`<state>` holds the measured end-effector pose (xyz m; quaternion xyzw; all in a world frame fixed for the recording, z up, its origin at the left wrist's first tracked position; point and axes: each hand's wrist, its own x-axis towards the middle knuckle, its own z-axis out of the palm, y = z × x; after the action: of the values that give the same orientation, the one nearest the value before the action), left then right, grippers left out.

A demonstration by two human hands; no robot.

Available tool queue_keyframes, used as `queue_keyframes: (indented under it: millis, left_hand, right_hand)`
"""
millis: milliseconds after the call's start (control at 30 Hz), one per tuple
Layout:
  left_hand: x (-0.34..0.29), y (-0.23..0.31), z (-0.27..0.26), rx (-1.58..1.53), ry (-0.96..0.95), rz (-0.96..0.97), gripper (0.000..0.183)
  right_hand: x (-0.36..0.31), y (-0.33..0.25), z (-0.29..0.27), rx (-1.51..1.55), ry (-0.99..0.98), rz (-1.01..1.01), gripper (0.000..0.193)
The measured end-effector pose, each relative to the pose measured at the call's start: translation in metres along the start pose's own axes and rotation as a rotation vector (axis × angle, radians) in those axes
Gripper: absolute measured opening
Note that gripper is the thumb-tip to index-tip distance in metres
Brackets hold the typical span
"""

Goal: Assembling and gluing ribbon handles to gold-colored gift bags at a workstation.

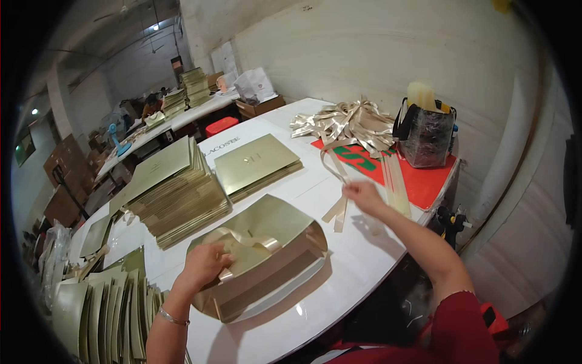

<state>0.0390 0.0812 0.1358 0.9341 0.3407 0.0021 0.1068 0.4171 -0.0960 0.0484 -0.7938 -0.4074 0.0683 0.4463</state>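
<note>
A gold paper bag [267, 221] lies on its side on the white table, its open mouth and pale inner wall facing me. Over its upper panel curls a satin ribbon [267, 242]. My left hand [209, 264] rests at the bag's left end, fingers bent round part of that ribbon. To the right, my right hand [362, 195] pinches a champagne-coloured ribbon strip [332, 161] above the table; its ends hang below the fingers. Behind it spreads a heap of similar ribbons [357, 124], partly on a red printed sheet [418, 185].
A tall stack of flat gold bags [176, 200] and a lower stack [257, 161] stand beyond the bag. More gold bags [100, 315] lean at the lower left. A clear-wrapped black container [424, 136] stands at the right corner, near pale strips [394, 179].
</note>
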Motion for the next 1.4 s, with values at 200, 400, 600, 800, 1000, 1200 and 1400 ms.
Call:
queue_keyframes:
  millis: [200,400,600,800,1000,1200,1400]
  left_hand:
    - [-0.034,0.049,0.012,-0.305,0.747,0.324,0.014]
    - [-0.096,0.109,0.075,-0.770,-0.065,0.686,0.033]
    - [-0.061,0.164,0.124,-1.743,-0.251,-0.140,0.026]
    - [-0.112,0.103,0.167,-1.477,-0.571,-0.230,0.019]
    - [-0.225,0.000,0.124,-1.538,-0.208,-0.473,0.028]
    - [-0.268,-0.025,0.138,-1.566,0.375,-0.702,0.021]
    - [-0.277,-0.081,0.193,-1.515,0.611,-0.465,0.023]
  right_hand:
    - [-0.017,0.031,0.041,-0.551,0.001,0.250,0.041]
    - [-0.038,0.004,0.006,0.933,-0.022,0.529,0.020]
    - [-0.177,-0.033,0.027,1.074,-0.509,0.428,0.037]
    - [-0.178,-0.063,0.026,1.653,-0.431,0.423,0.019]
    - [-0.085,-0.011,-0.013,1.220,-0.087,0.562,0.021]
    - [-0.110,-0.004,0.015,1.258,0.202,0.646,0.024]
    - [-0.153,-0.011,0.021,1.383,0.149,0.697,0.018]
